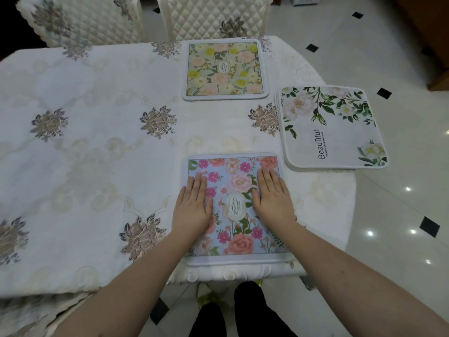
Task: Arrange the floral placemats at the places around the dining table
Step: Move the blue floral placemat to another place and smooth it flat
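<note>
A blue placemat (237, 210) with pink flowers is lying at the lower centre of the frame, at the near edge of the table (97, 147), with the left hand (193, 205) and right hand (273, 197) both pressing flat on it, fingers open and gripping nothing. A yellow-flowered placemat (224, 69) is sitting above it at the far edge, before a quilted chair (213, 15). A stack of white placemats (332, 128) is resting at the right, overhanging the table's end.
</note>
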A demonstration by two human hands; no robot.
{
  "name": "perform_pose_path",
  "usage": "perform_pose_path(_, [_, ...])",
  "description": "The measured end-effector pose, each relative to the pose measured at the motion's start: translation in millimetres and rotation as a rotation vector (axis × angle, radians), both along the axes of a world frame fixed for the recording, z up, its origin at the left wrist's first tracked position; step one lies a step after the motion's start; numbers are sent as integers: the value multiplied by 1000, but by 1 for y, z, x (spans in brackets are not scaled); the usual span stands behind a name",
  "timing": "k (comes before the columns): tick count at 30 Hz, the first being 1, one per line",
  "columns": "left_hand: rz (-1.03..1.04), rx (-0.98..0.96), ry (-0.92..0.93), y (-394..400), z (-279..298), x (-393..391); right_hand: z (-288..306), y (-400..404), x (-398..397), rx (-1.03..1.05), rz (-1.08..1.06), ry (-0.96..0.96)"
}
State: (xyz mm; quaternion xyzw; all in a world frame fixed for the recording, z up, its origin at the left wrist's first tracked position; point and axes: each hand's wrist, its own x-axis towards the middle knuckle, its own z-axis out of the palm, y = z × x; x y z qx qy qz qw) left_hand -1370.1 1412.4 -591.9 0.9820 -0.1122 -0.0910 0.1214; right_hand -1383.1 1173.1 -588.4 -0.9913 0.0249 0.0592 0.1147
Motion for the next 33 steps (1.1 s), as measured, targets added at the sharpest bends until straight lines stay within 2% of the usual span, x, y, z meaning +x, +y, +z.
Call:
perform_pose_path(5, [8,-31,-5,-17,0,-31,1,37,-34,-4,-15,-8])
perform_pose_path(12, [-207,-2,-14,-8,2,-55,2,58,-69,-31,52,10])
perform_pose_path(16, [-237,-4,-8,-7,4,-71,4,68,-82,-65,52,-13])
perform_pose_path(27, [-395,22,-30,19,8,-91,8,65,-121,-87,142,23])
perform_pose_path(33, [-418,29,-10,44,11,-104,12,61,-136,-83,120,77])
